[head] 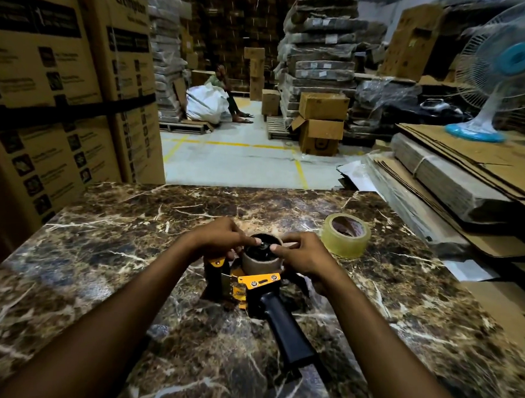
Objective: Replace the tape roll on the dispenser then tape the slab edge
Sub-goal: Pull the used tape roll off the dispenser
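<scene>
A yellow and black tape dispenser lies on the dark marble slab, its black handle pointing toward me. A bare brown cardboard core sits on the dispenser's black hub. My left hand pinches the top of the hub from the left. From the right, my right hand grips the core's rim, fingertips near the centre screw. A full roll of clear tape lies flat on the slab just right of my right hand.
Tall printed cartons stand at the left behind the slab. Flattened cardboard sheets are piled at the right, with a blue and white table fan on top. Beyond the slab are stacked goods, boxes and a seated person.
</scene>
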Action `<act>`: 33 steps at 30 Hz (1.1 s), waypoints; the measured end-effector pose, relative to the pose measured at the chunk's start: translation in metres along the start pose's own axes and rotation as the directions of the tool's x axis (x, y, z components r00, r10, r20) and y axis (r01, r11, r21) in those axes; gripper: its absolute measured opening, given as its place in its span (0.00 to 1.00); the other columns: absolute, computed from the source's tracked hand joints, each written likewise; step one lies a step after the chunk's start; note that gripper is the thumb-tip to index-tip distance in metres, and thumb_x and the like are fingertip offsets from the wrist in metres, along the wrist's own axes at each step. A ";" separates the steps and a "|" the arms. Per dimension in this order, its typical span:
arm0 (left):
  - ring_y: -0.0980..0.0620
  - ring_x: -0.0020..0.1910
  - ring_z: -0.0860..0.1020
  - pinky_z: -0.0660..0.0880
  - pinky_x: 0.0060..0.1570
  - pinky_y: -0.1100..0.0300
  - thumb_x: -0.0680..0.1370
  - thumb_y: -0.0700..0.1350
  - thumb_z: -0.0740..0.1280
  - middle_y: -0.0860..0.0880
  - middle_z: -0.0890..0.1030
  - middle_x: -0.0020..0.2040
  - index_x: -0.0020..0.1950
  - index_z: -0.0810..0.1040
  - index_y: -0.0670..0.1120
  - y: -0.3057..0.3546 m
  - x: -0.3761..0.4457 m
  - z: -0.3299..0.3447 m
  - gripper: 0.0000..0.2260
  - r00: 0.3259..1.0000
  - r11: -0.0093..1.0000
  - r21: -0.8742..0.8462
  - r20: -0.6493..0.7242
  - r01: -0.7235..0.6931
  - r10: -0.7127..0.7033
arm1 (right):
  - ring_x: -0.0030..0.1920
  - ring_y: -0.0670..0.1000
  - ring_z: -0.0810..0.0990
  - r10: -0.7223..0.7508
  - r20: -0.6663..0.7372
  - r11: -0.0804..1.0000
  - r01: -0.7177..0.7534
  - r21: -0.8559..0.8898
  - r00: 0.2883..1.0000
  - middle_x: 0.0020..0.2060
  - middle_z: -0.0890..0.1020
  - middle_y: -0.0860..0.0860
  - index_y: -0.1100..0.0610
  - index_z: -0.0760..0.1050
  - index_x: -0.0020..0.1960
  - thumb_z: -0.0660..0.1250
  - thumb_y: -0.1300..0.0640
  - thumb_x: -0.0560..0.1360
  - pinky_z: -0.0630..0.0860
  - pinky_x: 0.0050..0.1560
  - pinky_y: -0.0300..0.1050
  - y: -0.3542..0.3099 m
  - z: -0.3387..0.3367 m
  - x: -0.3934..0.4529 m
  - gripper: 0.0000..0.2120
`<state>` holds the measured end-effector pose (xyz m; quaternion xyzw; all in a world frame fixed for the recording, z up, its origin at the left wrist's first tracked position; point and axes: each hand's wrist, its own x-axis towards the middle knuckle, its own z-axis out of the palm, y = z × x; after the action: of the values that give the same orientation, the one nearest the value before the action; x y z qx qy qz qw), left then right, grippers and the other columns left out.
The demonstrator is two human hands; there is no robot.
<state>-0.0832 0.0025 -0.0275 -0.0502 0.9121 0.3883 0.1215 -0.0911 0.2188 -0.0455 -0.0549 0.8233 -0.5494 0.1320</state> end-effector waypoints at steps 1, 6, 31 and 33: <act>0.48 0.39 0.83 0.76 0.40 0.59 0.79 0.55 0.74 0.37 0.88 0.56 0.58 0.88 0.37 0.002 0.000 0.000 0.21 1.000 1.000 -0.010 0.017 0.005 -0.004 | 0.43 0.54 0.83 0.001 0.020 1.000 0.000 -0.027 1.000 0.53 0.84 0.60 0.60 0.81 0.62 0.75 0.56 0.75 0.79 0.39 0.48 0.000 -0.001 0.001 0.17; 0.48 0.42 0.84 0.78 0.46 0.57 0.79 0.54 0.75 0.37 0.89 0.53 0.57 0.88 0.38 0.004 0.000 -0.004 0.19 0.998 0.999 -0.043 0.063 0.032 -0.030 | 0.46 0.56 0.84 -0.011 0.086 1.000 0.013 -0.024 0.996 0.56 0.85 0.58 0.47 0.79 0.52 0.73 0.51 0.77 0.82 0.45 0.54 -0.003 -0.002 0.003 0.06; 0.53 0.42 0.80 0.72 0.40 0.58 0.80 0.51 0.73 0.44 0.89 0.54 0.59 0.88 0.43 -0.004 -0.004 0.004 0.14 0.991 0.992 -0.125 0.128 -0.011 0.027 | 0.34 0.45 0.85 0.022 0.221 0.993 0.005 -0.120 0.975 0.44 0.87 0.53 0.55 0.84 0.58 0.71 0.51 0.79 0.78 0.30 0.40 -0.006 -0.005 0.017 0.11; 0.52 0.44 0.81 0.73 0.42 0.58 0.80 0.51 0.73 0.43 0.89 0.55 0.58 0.88 0.43 -0.005 -0.006 0.004 0.14 0.991 0.992 -0.128 0.128 -0.014 0.030 | 0.36 0.46 0.86 0.031 0.236 0.992 -0.001 -0.128 0.971 0.46 0.87 0.53 0.54 0.84 0.59 0.71 0.51 0.78 0.79 0.32 0.40 -0.007 -0.005 0.017 0.11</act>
<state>-0.0756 0.0021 -0.0319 -0.0225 0.8764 0.4491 0.1726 -0.1092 0.2166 -0.0396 -0.1219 0.8351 -0.4845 0.2303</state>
